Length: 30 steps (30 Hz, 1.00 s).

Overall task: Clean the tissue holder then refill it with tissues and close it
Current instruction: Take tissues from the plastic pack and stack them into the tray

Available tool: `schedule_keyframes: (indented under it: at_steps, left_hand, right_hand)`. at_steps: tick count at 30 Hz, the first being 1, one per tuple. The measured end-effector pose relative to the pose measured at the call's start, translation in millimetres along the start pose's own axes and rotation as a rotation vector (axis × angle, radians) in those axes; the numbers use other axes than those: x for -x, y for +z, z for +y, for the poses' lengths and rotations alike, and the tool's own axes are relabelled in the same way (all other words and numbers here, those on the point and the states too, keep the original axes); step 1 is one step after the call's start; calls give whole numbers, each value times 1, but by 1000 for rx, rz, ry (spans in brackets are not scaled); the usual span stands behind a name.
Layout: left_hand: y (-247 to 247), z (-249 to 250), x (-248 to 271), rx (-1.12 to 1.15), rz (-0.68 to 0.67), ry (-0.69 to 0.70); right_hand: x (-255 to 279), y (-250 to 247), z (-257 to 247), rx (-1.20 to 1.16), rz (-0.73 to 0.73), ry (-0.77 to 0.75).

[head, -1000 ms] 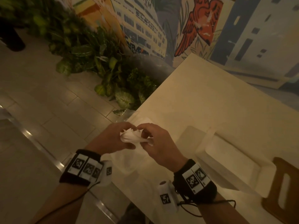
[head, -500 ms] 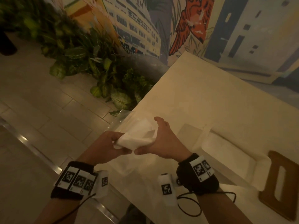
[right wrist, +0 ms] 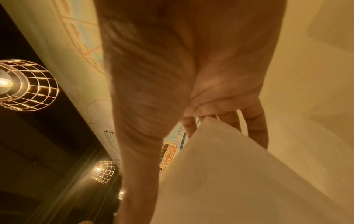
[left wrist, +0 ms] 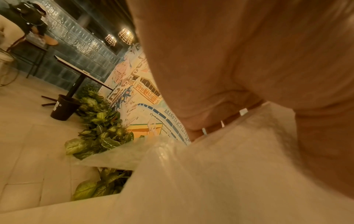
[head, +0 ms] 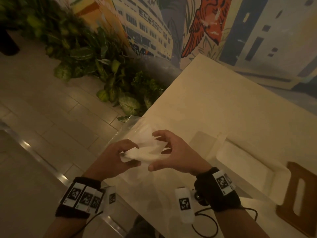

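Tissue [head: 145, 152]: white wad held above the near corner of the table [head: 214, 103], between both hands.
Left hand [head: 113, 157]: fingers curled, pinching the wad's left end.
Right hand [head: 178, 155]: fingers spread apart and bent (whether they touch the wad, I cannot tell).
Tissue holder [head: 243, 162]: white, open, on the table right of the hands.
Wooden lid [head: 298, 200]: beside the holder.

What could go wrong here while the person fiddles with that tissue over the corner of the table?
The left hand alone pinches the tissue; the right hand is spread open beside it, so the tissue could slip and drop. The clear plastic wrapper overhangs the table edge and might slide onto the floor. The tissue holder lies open, so a stray sleeve could nudge it.
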<state>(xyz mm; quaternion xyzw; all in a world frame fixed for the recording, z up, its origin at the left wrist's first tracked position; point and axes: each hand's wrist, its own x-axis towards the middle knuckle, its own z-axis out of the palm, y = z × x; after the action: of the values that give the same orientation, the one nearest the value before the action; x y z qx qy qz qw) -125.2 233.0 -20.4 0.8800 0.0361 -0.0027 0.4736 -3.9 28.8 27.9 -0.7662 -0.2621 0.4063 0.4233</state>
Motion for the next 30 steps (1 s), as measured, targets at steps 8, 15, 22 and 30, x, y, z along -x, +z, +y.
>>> schedule_keyframes:
  at_steps: [8,15,22,30]
  left_hand:
    - [-8,-13,-16,41,-58,-15]
    - [-7,-8,-16,72,-60,-58]
    - [-2,-5,-14,46,-32,-46]
    - [1,0,-14,126,4,-262]
  right_hand:
    - [10,8,4,83,13,-108]
    - [10,3,4,116,199,-139]
    - [-12,2,-20,483,-25,-2]
    - [-16,12,-19,474,45,-78]
